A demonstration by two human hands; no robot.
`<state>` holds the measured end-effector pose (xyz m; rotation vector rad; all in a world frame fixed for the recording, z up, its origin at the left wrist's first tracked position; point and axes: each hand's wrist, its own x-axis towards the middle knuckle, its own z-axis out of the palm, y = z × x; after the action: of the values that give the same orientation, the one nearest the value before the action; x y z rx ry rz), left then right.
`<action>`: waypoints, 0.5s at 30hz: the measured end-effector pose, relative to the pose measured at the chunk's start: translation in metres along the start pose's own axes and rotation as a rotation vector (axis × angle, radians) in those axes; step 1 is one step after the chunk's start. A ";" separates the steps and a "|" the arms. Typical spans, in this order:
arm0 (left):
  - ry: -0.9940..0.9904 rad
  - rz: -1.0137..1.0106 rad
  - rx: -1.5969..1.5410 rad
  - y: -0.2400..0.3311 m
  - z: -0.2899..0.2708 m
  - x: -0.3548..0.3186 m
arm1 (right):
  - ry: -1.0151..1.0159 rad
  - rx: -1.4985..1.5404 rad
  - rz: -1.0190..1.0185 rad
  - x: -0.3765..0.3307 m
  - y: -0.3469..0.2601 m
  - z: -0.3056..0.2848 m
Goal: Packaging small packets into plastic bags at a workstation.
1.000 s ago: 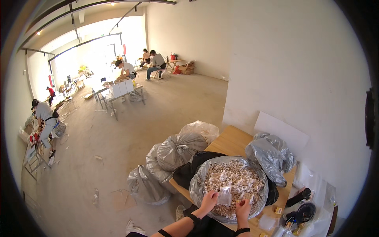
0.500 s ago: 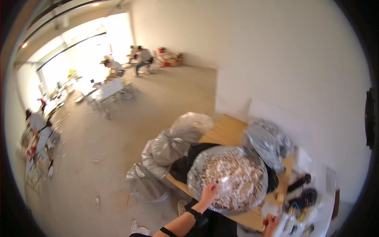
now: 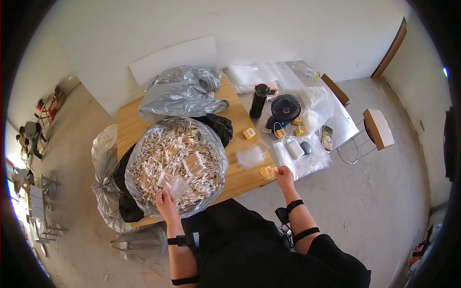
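Observation:
A large bowl-like heap of cotton swabs (image 3: pixel 163 149) fills a grey plastic bag (image 3: pixel 218 149) on the wooden table. At its near edge my left hand (image 3: pixel 166 205) is closed on a small clear plastic bag (image 3: pixel 179 187), which lies over the swabs; whether swabs are inside it is hard to make out. My right hand (image 3: pixel 285 178) is at the table's right edge, its fingers pinched at a yellow card (image 3: pixel 274 170) beside several more yellow cards (image 3: pixel 265 174). Flat clear bags (image 3: pixel 250 157) lie just beyond those cards.
A black bottle (image 3: pixel 259 102), a small fan (image 3: pixel 285 107), little yellow boxes (image 3: pixel 248 133) and a phone (image 3: pixel 327 138) stand or lie to the right. Grey bags (image 3: pixel 185 93) sit at the back of the table (image 3: pixel 129 113). A stool (image 3: pixel 378 128) is at far right.
My view has swung to the right, bringing the table to the middle. My left hand still holds the clear bag over the swabs; my right hand stays by the yellow cards.

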<state>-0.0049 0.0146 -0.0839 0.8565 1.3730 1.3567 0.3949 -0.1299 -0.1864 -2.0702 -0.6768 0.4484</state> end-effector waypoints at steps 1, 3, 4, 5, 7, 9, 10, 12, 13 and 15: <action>-0.001 -0.002 0.001 0.001 0.002 -0.002 | 0.000 -0.002 0.002 -0.002 -0.006 0.001; -0.030 0.019 0.070 0.004 -0.003 -0.007 | -0.035 -0.064 0.018 -0.006 -0.026 0.010; -0.006 0.026 0.070 0.002 -0.003 -0.007 | -0.036 -0.237 -0.015 -0.011 -0.038 0.011; -0.002 0.033 0.109 0.000 -0.001 -0.007 | -0.055 -0.232 -0.034 -0.013 -0.045 0.012; 0.035 0.045 0.150 0.001 0.003 -0.012 | -0.035 -0.524 -0.099 -0.020 -0.048 0.015; -0.067 0.019 0.086 0.005 0.008 -0.016 | -0.061 -0.527 -0.151 -0.026 -0.068 0.015; -0.049 0.025 0.082 0.005 0.012 -0.019 | -0.066 -0.508 -0.167 -0.028 -0.079 0.012; -0.150 0.064 0.141 0.004 0.022 -0.022 | -0.120 -0.438 -0.178 -0.027 -0.085 0.020; -0.141 0.065 0.140 0.004 0.025 -0.025 | -0.219 -0.303 -0.247 -0.033 -0.098 0.027; -0.247 0.084 0.244 0.005 0.038 -0.033 | -0.496 0.150 -0.175 -0.051 -0.119 0.048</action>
<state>0.0389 -0.0050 -0.0695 1.2140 1.3358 1.1152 0.2938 -0.0760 -0.1099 -1.7484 -1.0699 0.8964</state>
